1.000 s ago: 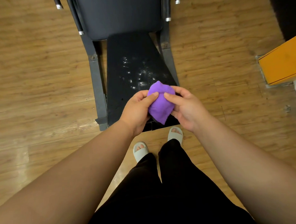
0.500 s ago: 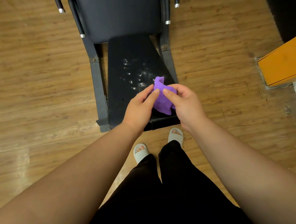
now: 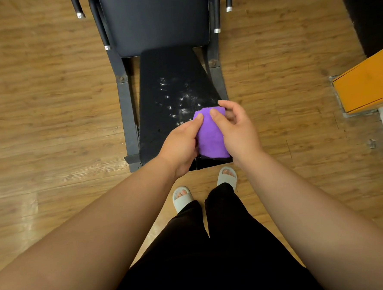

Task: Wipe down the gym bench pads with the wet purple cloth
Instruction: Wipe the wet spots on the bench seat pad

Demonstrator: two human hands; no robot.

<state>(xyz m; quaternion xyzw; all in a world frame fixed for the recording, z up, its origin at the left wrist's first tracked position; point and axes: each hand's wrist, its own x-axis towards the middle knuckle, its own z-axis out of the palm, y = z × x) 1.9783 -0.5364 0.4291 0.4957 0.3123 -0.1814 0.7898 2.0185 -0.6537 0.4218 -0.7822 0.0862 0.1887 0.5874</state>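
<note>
Gripping bunched purple cloth (image 3: pixel 211 137) in left hand (image 3: pixel 181 143) and right hand (image 3: pixel 236 131), fingers curled on it, over seat pad (image 3: pixel 161 115). Likely to smear white specks (image 3: pixel 179 100), not lift them, if wiped wadded.

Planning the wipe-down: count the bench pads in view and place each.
2. The back pad sits at the top of the view; the white-speckled seat pad lies nearer, partly behind the purple cloth. More may lie outside the frame.
</note>
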